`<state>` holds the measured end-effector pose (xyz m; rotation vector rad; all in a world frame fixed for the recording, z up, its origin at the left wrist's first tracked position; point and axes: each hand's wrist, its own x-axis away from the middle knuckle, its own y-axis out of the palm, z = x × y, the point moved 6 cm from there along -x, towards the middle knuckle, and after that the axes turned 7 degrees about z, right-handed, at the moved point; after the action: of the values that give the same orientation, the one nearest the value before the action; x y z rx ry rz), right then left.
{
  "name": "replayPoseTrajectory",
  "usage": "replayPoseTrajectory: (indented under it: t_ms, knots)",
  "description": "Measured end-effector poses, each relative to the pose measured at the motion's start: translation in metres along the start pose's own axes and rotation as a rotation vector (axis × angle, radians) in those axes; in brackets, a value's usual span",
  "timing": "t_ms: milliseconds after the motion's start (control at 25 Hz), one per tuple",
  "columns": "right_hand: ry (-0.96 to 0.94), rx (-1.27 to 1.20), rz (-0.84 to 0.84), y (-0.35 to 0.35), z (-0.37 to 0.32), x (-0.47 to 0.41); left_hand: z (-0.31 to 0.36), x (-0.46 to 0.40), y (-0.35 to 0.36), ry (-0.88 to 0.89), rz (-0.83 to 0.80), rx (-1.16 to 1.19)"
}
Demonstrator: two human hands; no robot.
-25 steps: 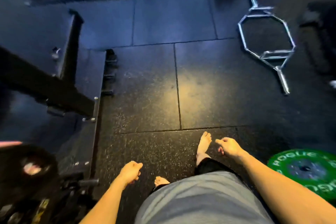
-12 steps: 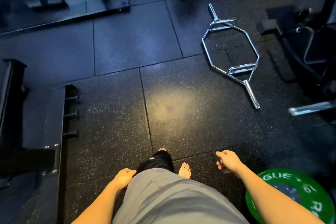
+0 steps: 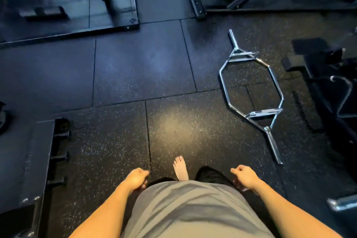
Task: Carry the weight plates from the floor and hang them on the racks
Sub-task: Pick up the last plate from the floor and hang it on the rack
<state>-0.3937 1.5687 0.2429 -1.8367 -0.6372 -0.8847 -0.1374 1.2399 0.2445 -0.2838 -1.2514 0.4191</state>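
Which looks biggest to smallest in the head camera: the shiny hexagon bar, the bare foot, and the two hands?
1. Shiny chrome hexagon-shaped bar on the floor, biggest by far.
2. Left hand, right hand and bare foot look about alike; the hands are nearer the camera, so I won't rank them.

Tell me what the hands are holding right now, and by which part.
Nothing. The left hand and the right hand both hang loosely curled and empty beside the grey shirt. No weight plate is in view.
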Motion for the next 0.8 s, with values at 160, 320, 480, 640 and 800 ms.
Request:
replayPoseTrajectory:
  t_ms: [160,320,480,640,800]
  knots:
    - [-0.101,0.007,0.016,-0.042,-0.139,-0.064,0.106,-0.063,-0.073,0.019,0.041,0.099]
    - [-0.154,0.121,-0.063,-0.060,-0.255,-0.138,0.162,-0.121,-0.126,-0.052,0.082,0.195]
    - [-0.189,0.279,-0.114,-0.096,-0.386,-0.211,0.197,-0.153,-0.157,-0.216,0.136,0.330]
    - [-0.260,0.460,-0.181,-0.116,-0.512,-0.253,0.221,-0.157,-0.175,-0.385,0.210,0.498]
    - [-0.391,0.600,-0.211,-0.090,-0.663,-0.286,0.287,-0.225,-0.243,-0.478,0.362,0.664]
